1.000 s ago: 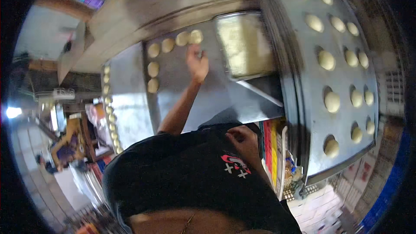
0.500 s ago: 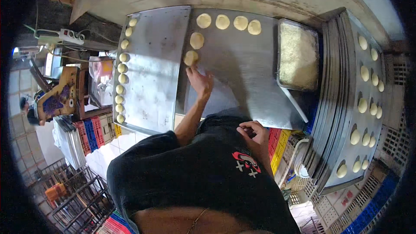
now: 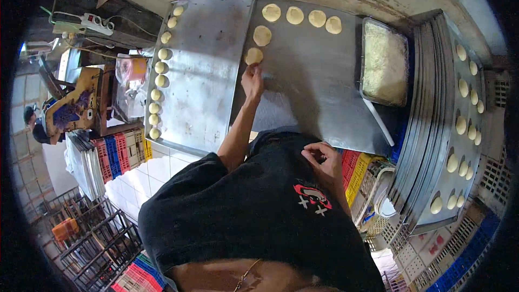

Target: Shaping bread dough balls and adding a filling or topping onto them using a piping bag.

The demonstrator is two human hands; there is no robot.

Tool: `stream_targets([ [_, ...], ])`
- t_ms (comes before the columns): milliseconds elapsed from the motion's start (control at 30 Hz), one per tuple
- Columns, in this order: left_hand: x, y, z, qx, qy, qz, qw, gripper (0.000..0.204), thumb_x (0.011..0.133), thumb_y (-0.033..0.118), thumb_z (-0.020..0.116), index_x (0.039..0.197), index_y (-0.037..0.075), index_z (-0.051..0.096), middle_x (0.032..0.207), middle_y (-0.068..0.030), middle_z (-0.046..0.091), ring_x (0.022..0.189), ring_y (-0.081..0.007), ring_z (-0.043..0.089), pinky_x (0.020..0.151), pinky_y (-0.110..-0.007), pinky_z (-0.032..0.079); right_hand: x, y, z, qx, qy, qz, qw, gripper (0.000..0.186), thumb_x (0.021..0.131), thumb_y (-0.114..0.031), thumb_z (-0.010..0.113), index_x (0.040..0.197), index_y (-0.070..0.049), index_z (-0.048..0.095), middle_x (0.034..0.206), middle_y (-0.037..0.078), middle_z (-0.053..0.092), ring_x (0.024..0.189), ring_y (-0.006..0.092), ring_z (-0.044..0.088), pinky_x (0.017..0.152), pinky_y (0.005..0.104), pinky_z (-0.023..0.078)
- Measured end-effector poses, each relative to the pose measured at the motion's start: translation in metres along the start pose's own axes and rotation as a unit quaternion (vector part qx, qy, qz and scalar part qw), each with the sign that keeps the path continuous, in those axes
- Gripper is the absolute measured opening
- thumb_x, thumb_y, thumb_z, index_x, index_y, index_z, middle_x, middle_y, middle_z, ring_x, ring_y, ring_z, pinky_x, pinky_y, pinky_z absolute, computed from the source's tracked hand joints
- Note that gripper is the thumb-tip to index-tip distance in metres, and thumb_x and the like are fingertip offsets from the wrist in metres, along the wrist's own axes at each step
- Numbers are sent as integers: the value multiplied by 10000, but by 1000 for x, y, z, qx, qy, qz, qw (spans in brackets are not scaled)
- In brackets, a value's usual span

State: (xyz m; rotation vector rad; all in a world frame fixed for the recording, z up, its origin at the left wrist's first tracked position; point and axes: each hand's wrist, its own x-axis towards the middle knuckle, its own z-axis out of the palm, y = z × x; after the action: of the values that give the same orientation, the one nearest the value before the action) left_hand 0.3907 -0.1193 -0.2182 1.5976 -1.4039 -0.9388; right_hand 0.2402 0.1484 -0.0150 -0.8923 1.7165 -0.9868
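My left hand (image 3: 252,82) reaches over the metal worktop and pinches the near edge of a flattened dough round (image 3: 253,55). Just beyond it lies another flat dough round (image 3: 262,35). A row of several more, among them one dough round (image 3: 294,15), runs along the back edge. My right hand (image 3: 324,163) hovers by my body at the worktop's front edge, fingers loosely curled and apart, with nothing visible in it. Left of the rounds is a metal baking tray (image 3: 208,70), with small dough balls (image 3: 160,67) lined up along its left side.
At the right of the worktop (image 3: 324,103) stands a tray of pale shredded or crumbly stuff (image 3: 385,62), a white stick (image 3: 378,121) near it. Further right, stacked metal trays (image 3: 424,113) carry dough balls (image 3: 460,125) on top. A power strip (image 3: 97,23) hangs at the far left.
The view has shifted, so the worktop sits further right and higher in the picture. My left hand stays at the same dough round, its fingers now drawn together at the edge.
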Motion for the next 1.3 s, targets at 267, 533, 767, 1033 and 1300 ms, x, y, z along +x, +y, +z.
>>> stream_targets([
  [267,6,23,-6,270,-23,-17,962,372,858,233,528,1179,74,628,958,-219,688,901,-419,660,765,-503,512,-1,-3,0,-12,10,9,1000,161,830,-136,739,914,-5,700,855,91,662,758,174,670,688,277,521],
  [533,17,45,18,-192,-22,28,981,162,921,91,589,1042,3,650,894,-80,691,851,-175,660,727,-280,499,7,-11,-6,-44,30,-47,997,146,833,-115,735,918,-3,697,840,75,659,714,145,640,666,260,511],
  [767,-80,199,-39,-538,-360,-145,748,212,962,78,562,1168,46,528,1091,-77,628,917,-169,649,818,-340,576,55,-24,-31,178,141,-24,973,176,905,-135,686,1021,-3,687,919,50,684,758,121,634,696,247,514],
  [1033,-110,208,-46,-491,-391,-208,750,210,942,57,571,1147,11,566,1095,-101,646,964,-199,654,860,-347,567,59,-10,-43,569,55,7,821,223,944,-117,622,1113,28,633,1011,78,689,873,154,671,807,279,568],
  [1300,-131,204,2,-368,-339,-278,820,471,993,228,506,1355,-70,463,1352,-199,524,1253,-286,518,1099,-381,374,88,12,-9,528,289,31,798,305,905,-112,680,1156,51,619,1027,99,681,908,157,661,853,259,552],
])
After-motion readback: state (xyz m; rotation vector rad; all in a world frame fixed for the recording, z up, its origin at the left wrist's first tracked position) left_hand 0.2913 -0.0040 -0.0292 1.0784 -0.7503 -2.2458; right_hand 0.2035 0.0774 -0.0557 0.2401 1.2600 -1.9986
